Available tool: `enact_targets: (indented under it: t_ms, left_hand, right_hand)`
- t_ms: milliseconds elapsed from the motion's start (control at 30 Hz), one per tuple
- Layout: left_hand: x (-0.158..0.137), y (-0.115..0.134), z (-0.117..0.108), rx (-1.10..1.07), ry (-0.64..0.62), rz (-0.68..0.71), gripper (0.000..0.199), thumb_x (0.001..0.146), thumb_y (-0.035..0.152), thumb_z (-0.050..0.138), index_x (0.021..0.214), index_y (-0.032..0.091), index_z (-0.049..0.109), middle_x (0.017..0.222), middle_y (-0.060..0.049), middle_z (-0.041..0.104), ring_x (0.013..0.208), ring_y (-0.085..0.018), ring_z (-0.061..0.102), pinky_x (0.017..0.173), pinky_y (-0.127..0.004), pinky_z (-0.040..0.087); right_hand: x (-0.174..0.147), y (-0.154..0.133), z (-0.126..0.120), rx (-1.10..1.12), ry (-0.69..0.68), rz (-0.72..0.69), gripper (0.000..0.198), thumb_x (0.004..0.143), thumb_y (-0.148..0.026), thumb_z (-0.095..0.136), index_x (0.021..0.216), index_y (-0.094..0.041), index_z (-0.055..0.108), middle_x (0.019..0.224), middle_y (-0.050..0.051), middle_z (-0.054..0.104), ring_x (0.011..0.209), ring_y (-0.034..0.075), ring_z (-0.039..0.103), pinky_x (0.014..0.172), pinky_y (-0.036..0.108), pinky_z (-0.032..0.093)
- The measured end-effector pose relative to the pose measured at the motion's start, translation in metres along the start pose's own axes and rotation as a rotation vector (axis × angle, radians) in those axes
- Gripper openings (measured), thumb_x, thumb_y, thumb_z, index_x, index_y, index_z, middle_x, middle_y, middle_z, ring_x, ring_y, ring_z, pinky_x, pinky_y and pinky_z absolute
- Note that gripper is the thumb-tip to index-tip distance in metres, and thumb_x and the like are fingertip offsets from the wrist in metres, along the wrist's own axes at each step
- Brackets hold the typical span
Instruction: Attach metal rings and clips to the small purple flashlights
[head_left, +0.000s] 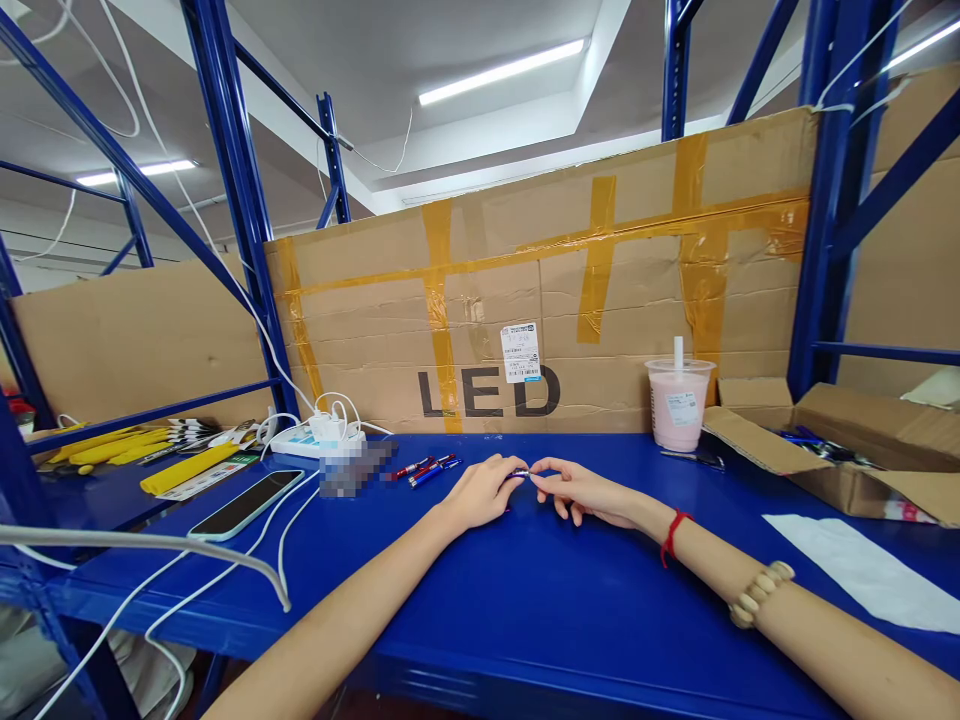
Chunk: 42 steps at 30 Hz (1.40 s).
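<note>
Over the middle of the blue table my left hand [480, 492] is closed around a small, dark, shiny pen-like piece [519, 472]. Most of that piece is hidden by the fingers. My right hand [581, 490] meets its right end with thumb and forefinger pinched together, the other fingers curled loosely below. Just left of my left hand lie several short, slim pen-like pieces, some red [411, 468] and some blue [435, 472]. A bit of something pink shows under the left hand, too small to name.
A cup of pink drink [679, 405] with a straw stands at the back right, near an open cardboard box [840, 460] and white paper [862, 570]. On the left are a phone [246, 505], a power strip [315, 438] and loose white cables. Cardboard [480, 330] walls the back.
</note>
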<state>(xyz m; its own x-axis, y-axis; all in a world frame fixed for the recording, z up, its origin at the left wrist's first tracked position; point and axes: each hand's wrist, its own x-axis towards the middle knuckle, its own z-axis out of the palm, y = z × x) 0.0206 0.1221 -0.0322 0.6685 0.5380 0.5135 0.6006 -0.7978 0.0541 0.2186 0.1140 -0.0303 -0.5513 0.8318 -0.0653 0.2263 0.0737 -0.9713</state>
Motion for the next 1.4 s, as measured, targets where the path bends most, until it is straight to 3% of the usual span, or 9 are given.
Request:
enact_targets:
  t_ms: [1400]
  left_hand:
    - [-0.0010,-0.0008,0.0012,0.004,-0.036,-0.024,0.022,0.091,0.028,0.033,0.106,0.021,0.046,0.098,0.000,0.054,0.087,-0.013,0.049,0.076,-0.025,0.039]
  right_hand:
    - [0.0030,0.0057,-0.0044,-0.051,-0.022,-0.021,0.060,0.074,-0.057,0.057,0.108,-0.012,0.037,0.095,0.007,0.047,0.059,0.003,0.045,0.040,0.010,0.039]
